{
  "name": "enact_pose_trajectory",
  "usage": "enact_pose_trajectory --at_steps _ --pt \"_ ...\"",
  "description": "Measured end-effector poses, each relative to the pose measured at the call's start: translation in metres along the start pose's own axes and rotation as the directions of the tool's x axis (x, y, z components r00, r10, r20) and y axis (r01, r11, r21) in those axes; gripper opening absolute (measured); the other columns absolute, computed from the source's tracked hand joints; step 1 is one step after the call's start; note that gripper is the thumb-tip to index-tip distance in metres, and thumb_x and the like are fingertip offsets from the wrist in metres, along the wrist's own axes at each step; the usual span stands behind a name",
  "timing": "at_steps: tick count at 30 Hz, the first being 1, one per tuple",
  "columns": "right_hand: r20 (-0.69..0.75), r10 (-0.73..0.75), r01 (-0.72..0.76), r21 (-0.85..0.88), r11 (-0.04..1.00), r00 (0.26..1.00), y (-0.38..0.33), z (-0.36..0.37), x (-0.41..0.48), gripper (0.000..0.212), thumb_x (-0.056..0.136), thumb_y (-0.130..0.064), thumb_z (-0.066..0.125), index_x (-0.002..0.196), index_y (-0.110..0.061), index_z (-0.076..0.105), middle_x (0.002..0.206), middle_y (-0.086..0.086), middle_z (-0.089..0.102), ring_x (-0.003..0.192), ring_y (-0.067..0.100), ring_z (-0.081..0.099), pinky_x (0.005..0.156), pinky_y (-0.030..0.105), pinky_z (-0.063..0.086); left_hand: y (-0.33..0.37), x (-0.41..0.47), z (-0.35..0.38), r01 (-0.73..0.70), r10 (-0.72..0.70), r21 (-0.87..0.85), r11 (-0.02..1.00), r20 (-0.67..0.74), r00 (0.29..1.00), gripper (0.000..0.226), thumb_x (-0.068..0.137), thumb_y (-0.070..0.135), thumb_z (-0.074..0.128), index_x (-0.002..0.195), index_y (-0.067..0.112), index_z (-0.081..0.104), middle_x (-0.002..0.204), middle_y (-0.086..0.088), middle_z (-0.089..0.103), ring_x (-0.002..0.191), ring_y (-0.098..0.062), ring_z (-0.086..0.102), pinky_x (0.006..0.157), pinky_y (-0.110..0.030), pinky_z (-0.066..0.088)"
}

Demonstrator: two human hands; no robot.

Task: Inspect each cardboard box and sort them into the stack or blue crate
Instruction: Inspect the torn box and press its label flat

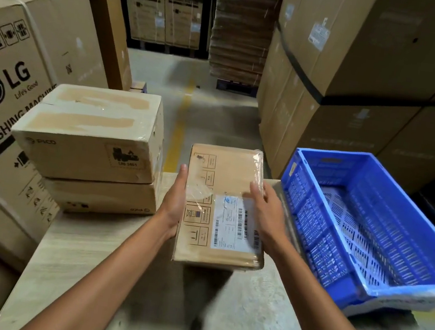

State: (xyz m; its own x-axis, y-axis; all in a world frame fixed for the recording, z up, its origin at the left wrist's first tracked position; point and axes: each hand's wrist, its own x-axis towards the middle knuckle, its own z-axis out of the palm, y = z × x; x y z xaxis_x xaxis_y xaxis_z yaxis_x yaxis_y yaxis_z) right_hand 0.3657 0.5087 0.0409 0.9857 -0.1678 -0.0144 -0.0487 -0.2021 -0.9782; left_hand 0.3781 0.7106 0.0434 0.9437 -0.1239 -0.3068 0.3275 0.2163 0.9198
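Head view: clasping the left edge of a flat cardboard box [226, 171] with the left grip [175, 201], thumb along the top, fingers hidden beneath. Laying the right grip [268, 214] on the box's right side, fingers stretched flat over the label, blurred. Reaching forward with both forearms, holding the box just above the tabletop [86, 258], label up, between a stack of two boxes [89, 133] on the left and a blue crate [312, 220] on the right, showing only its slotted floor.
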Motion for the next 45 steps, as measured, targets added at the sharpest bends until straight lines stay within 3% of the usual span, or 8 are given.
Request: enact_pose_trajectory --at_steps 4,11,16,23,27,30,37,45 --pt "-0.179 0.049 0.006 0.296 0.955 0.983 -0.003 -0.007 -0.015 0.057 0.091 -0.069 0.044 0.106 -0.019 0.066 0.110 0.010 0.070 0.106 0.029 0.067 0.092 0.048 0.055 -0.005 -0.012 -0.002 -0.148 0.125 -0.150 0.977 -0.153 0.980 0.081 0.077 0.086 0.041 0.118 0.021 0.069 0.113 -0.011 0.074 0.106 -0.032 0.069 0.097 -0.054 0.050" --pt "-0.143 0.312 -0.229 0.413 0.882 0.939 0.051 0.000 -0.055 0.067 0.086 -0.081 0.042 0.073 -0.022 0.072 0.086 0.005 0.072 0.092 0.025 0.064 0.085 0.046 0.048 -0.075 -0.029 -0.011 0.012 -0.054 -0.453 0.892 -0.079 0.995 0.078 0.091 0.066 0.039 0.141 0.008 0.053 0.132 -0.022 0.062 0.122 -0.040 0.059 0.098 -0.053 0.053" --pt "-0.041 0.428 -0.383 0.378 0.843 0.903 0.097 -0.006 -0.074 0.107 0.071 -0.090 0.054 0.103 0.012 0.060 0.099 0.036 0.065 0.087 0.041 0.062 0.090 0.058 0.051 -0.120 -0.036 -0.015 0.099 -0.116 -0.246 0.964 -0.058 0.992 0.088 0.084 0.071 0.060 0.135 -0.001 0.055 0.132 -0.039 0.053 0.119 -0.054 0.054 0.100 -0.072 0.040" --pt "-0.010 0.529 -0.516 0.200 0.833 0.849 0.077 -0.012 -0.053 0.063 0.103 -0.062 0.030 0.108 -0.011 0.068 0.107 0.008 0.072 0.093 0.022 0.064 0.076 0.037 0.048 -0.098 -0.015 -0.018 0.169 -0.176 -0.094 0.981 -0.069 0.982 0.080 0.097 0.072 0.023 0.126 0.012 0.067 0.116 -0.023 0.070 0.107 -0.043 0.067 0.096 -0.052 0.052" --pt "0.085 0.545 -0.551 0.165 0.818 0.834 0.042 -0.007 -0.025 0.068 0.100 -0.070 0.023 0.124 -0.024 0.066 0.116 0.004 0.073 0.111 0.025 0.066 0.099 0.047 0.049 -0.066 0.023 -0.016 0.338 -0.345 -0.077 0.938 -0.097 0.934 0.092 0.089 0.083 0.017 0.128 0.015 0.067 0.123 -0.020 0.069 0.114 -0.039 0.066 0.103 -0.051 0.048" --pt "0.126 0.532 -0.546 0.220 0.808 0.837 0.020 -0.001 -0.017 0.064 0.106 -0.057 0.017 0.128 -0.016 0.061 0.120 0.011 0.070 0.113 0.028 0.065 0.103 0.043 0.049 -0.045 0.028 -0.003 0.385 -0.389 -0.086 0.919 -0.038 0.920 0.088 0.095 0.076 0.010 0.125 0.017 0.068 0.120 -0.019 0.070 0.104 -0.035 0.069 0.087 -0.040 0.053" --pt "0.024 0.468 -0.440 0.387 0.811 0.884 0.015 -0.010 -0.011 0.065 0.099 -0.069 0.030 0.109 -0.018 0.068 0.097 0.011 0.074 0.101 0.032 0.067 0.100 0.052 0.051 -0.023 0.034 -0.008 0.219 -0.232 -0.138 0.966 -0.088 0.969 0.091 0.086 0.085 0.026 0.128 0.015 0.066 0.123 -0.019 0.069 0.115 -0.039 0.065 0.106 -0.058 0.045" --pt "0.092 0.325 -0.323 0.523 0.788 0.941 0.007 -0.015 -0.030 0.056 0.105 -0.057 0.027 0.101 -0.026 0.074 0.094 0.001 0.079 0.086 0.016 0.076 0.069 0.030 0.062 -0.024 0.016 -0.008 0.023 -0.031 -0.200 0.980 -0.032 0.999 0.082 0.079 0.087 0.045 0.128 0.024 0.067 0.130 -0.015 0.066 0.124 -0.036 0.060 0.104 -0.061 0.045"
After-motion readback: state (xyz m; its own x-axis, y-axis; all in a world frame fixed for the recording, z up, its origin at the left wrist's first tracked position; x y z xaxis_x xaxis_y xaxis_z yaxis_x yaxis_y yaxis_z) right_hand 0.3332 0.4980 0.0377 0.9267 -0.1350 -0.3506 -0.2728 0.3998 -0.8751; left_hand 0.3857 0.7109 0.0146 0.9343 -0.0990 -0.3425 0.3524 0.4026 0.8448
